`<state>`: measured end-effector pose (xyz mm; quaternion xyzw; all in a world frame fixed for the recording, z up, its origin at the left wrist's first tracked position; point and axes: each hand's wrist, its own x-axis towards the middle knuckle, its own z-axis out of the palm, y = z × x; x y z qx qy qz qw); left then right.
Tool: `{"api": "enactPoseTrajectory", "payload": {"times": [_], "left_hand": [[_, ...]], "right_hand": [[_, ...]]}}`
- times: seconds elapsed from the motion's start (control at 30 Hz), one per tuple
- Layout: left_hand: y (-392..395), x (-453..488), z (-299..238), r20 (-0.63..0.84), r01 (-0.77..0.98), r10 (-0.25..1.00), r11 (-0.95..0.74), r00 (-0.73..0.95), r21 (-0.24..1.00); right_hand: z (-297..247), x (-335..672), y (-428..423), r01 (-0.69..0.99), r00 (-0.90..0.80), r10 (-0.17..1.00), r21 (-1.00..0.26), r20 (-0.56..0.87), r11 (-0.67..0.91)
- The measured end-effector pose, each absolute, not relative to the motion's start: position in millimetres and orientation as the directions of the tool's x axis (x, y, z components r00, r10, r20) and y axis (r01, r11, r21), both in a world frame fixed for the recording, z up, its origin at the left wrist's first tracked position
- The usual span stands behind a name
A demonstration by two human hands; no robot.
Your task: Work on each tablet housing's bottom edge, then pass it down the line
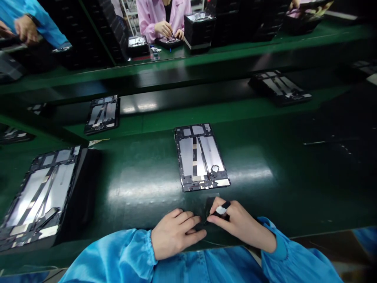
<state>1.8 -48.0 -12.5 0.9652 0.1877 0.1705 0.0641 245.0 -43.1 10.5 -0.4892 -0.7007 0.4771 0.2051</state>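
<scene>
My left hand (178,234) lies palm down on the green bench top near its front edge, fingers stretched out and holding nothing visible. Just to its right, my right hand (232,220) is closed in a pinch on a slim dark tool (226,205), its pointed end down by the bench; its exact kind is unclear. A white patch shows at the fingers. Beneath them is a small dark, glossy sheet (209,202), partly hidden. Beyond both hands lies an opened tablet (202,157), its inner side up, with silver panels, dark ribbon cables and a small square part near its lower right.
At left stands a stack of opened tablets (44,192). More tablets lie on the lane behind, one at left (102,113) and a stack at right (281,87). A thin rod (313,143) is at right. Across the bench, a person in pink (165,23) works beside black stacks.
</scene>
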Motion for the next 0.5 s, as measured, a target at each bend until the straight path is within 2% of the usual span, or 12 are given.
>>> {"api": "enactPoseTrajectory", "payload": {"times": [0.17, 0.27, 0.33, 0.43, 0.5], "left_hand": [[-50, 3, -14, 0.3, 0.35, 0.396, -0.916, 0.868, 0.196], [-51, 3, -11, 0.299, 0.359, 0.408, -0.91, 0.863, 0.206], [-47, 2, -8, 0.305, 0.364, 0.422, -0.903, 0.854, 0.229], [-34, -3, -2, 0.354, 0.434, 0.503, -0.863, 0.788, 0.26], [-21, -6, 0, 0.406, 0.506, 0.566, -0.824, 0.717, 0.255]], "right_hand": [[4, 243, -46, 0.438, -0.429, 0.88, -0.899, -0.205, 0.004], [3, 249, -40, 0.245, -0.392, 0.884, -0.955, -0.254, -0.165], [8, 253, -27, 0.134, -0.354, 0.902, -0.968, -0.248, -0.214], [22, 251, 2, 0.13, -0.305, 0.932, -0.978, -0.193, -0.16], [29, 245, 24, 0.156, -0.335, 0.915, -0.971, -0.225, -0.182]]}}
